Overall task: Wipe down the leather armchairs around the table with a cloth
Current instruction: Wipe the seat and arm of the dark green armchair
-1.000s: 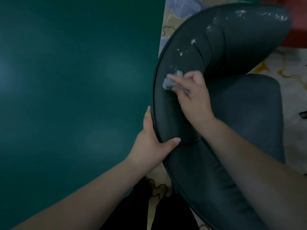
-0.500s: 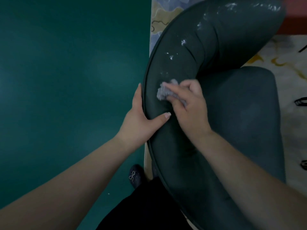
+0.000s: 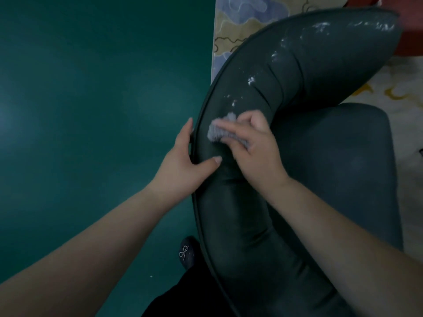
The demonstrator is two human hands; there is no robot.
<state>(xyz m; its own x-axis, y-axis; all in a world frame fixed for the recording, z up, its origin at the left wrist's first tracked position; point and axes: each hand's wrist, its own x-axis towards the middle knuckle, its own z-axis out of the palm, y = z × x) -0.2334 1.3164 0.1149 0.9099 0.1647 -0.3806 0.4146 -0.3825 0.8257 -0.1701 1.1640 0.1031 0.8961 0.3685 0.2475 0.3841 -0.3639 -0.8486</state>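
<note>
A dark leather armchair (image 3: 320, 72) with a curved padded backrest fills the right side of the view, its seat (image 3: 348, 170) lying below. White specks and smears dot the top of the backrest further along. My right hand (image 3: 256, 145) presses a small grey cloth (image 3: 218, 130) onto the top of the backrest. My left hand (image 3: 183, 165) grips the backrest's outer edge just beside it, thumb on top and fingers behind the piping.
A dark green floor (image 3: 91, 110) spreads to the left. A patterned rug (image 3: 238, 24) lies under the chair and to the right. My dark slipper (image 3: 186, 251) and dark clothing show at the bottom. Something red (image 3: 409, 30) sits at the top right.
My left hand has slid forward along the backrest's edge and now sits close beside the right hand. The cloth has stayed pressed on the backrest just short of the white specks. The view has shifted.
</note>
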